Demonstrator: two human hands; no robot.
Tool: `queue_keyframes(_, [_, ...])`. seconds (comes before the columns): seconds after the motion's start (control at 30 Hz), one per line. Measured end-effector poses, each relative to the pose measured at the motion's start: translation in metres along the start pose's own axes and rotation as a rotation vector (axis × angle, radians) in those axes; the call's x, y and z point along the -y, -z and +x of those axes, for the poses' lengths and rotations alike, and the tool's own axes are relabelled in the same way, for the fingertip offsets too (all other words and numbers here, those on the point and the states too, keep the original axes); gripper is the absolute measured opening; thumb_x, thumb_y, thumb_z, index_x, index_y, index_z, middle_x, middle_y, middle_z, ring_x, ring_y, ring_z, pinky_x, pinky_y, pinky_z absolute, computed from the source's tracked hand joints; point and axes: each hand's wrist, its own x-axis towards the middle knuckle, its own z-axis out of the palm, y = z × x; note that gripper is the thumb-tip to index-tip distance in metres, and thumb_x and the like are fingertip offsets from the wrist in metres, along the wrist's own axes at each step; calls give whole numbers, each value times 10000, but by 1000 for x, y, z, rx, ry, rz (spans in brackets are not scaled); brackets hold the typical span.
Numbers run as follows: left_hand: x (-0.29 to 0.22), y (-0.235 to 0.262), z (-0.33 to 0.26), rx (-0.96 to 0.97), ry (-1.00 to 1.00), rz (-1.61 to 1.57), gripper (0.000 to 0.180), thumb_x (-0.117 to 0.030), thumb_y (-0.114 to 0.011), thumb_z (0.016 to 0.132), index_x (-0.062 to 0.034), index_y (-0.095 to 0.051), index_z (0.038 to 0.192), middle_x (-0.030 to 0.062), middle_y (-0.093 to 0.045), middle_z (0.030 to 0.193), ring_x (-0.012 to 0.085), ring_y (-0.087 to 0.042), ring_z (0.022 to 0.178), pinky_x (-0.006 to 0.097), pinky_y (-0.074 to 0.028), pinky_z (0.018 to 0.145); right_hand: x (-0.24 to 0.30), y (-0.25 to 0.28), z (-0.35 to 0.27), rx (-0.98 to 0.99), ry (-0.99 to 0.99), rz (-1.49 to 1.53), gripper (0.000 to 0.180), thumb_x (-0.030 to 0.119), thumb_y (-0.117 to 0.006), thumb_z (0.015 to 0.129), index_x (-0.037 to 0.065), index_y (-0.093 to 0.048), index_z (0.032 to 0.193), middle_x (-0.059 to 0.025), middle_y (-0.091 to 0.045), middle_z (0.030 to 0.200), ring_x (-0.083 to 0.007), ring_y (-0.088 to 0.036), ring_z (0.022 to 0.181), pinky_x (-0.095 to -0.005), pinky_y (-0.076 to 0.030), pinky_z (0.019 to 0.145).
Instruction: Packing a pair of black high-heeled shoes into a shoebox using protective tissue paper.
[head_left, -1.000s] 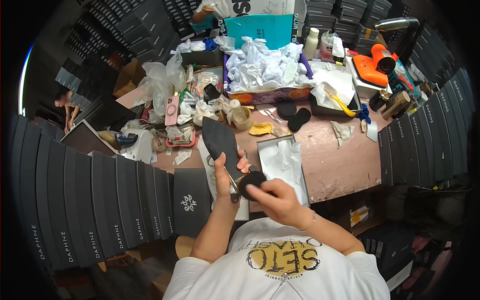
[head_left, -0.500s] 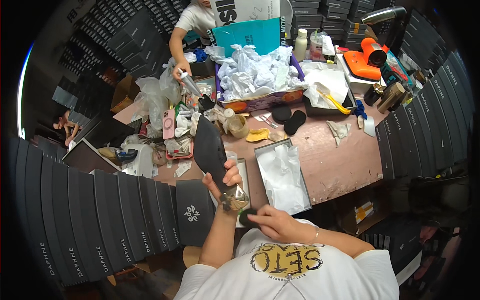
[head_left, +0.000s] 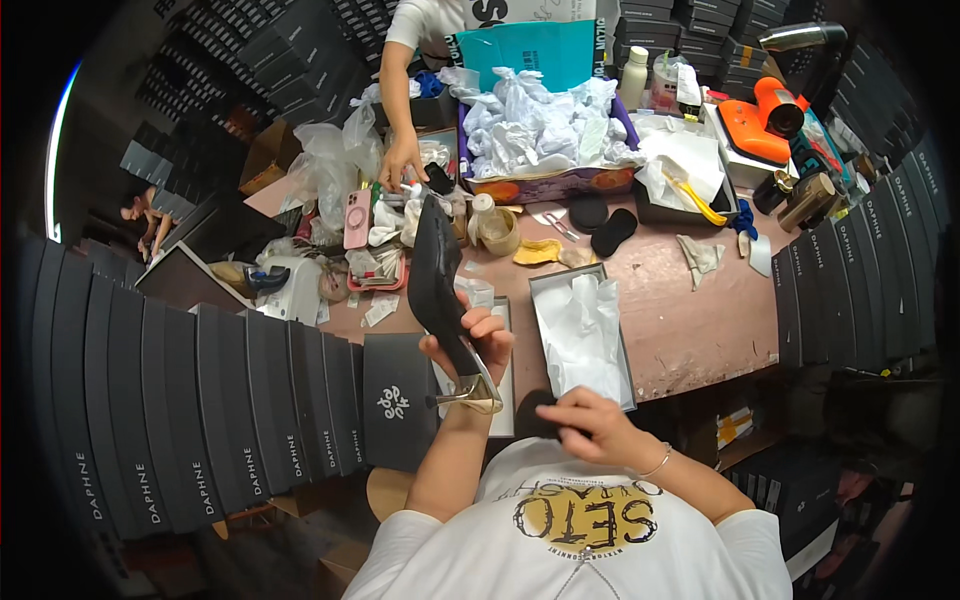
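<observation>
My left hand (head_left: 492, 345) is wrapped round the middle of a black shoe (head_left: 434, 275), a pump with a pointed toe and a gold-coloured back end. The shoe is held toe-up above the table's near edge, with its heel toward me. Between the fingers of my right hand (head_left: 600, 428) is a dark, rounded pad (head_left: 536, 412), apart from the shoe and lower to its right. Just beyond that pad lies an open shoe box (head_left: 628, 385) lined with white tissue paper (head_left: 575, 335).
Stacked dark shoe boxes rise at left (head_left: 215, 400) and right (head_left: 850, 290). Crumpled paper (head_left: 540, 125) fills a purple box. Black pads (head_left: 614, 232), a jar (head_left: 497, 230), a pink phone (head_left: 357, 218) and an orange device (head_left: 752, 132) sit on the table. A co-worker's hand (head_left: 403, 160) reaches in opposite.
The shoe has turned in my left hand, now showing its side and heel. My right hand has moved the pad away from it. The co-worker's hand has lowered to the clutter.
</observation>
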Motion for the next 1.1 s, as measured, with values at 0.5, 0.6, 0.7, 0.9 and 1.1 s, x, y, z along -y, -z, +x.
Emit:
queue_keyframes(0.5, [19, 31, -8, 77, 132, 290, 692, -547, -640, 767, -86, -563, 1278, 82, -515, 1373, 268, -358, 1359, 599, -117, 1141, 3, -19, 1, 272, -21, 76, 437, -1, -593, 755, 37, -603, 1190, -101, -566, 893, -248, -589, 756, -333, -507, 672])
queue_keyframes(0.6, [19, 35, -18, -396, 190, 496, 652, -378, -632, 711, 10, -550, 1228, 163, -592, 1230, 286, -486, 1256, 525, -273, 1126, -11, 17, -19, 25, -186, 107, 347, -17, -543, 763, -10, -643, 1096, -121, -608, 917, -230, -594, 797, -312, -480, 726])
queue_keyframes(0.7, [17, 59, -34, -713, 687, 1041, 633, -316, -668, 811, 23, -462, 1304, 171, -578, 1221, 273, -528, 1185, 407, -417, 1025, -44, 34, -31, -298, -404, -7, 308, 17, -541, 820, -38, -616, 1114, -149, -610, 934, -229, -591, 840, -298, -459, 754])
queue_keyframes(0.9, [-26, 57, -104, -685, 127, 2529, 716, -278, -747, 765, 21, -424, 1330, 238, -502, 1256, 373, -528, 1126, 423, -443, 941, -120, 17, -56, -236, -594, -92, 284, 76, -595, 843, -16, -638, 1108, -154, -611, 931, -230, -590, 838, -294, -453, 726])
queue_keyframes(1.1, [-102, 94, -126, -890, 297, 2765, 635, -214, -718, 759, 0, -457, 1296, 260, -511, 1208, 410, -538, 1077, 452, -453, 904, -107, 8, -51, -145, -603, -70, 281, 83, -602, 836, -20, -636, 1095, -153, -618, 940, -255, -599, 888, -295, -457, 765])
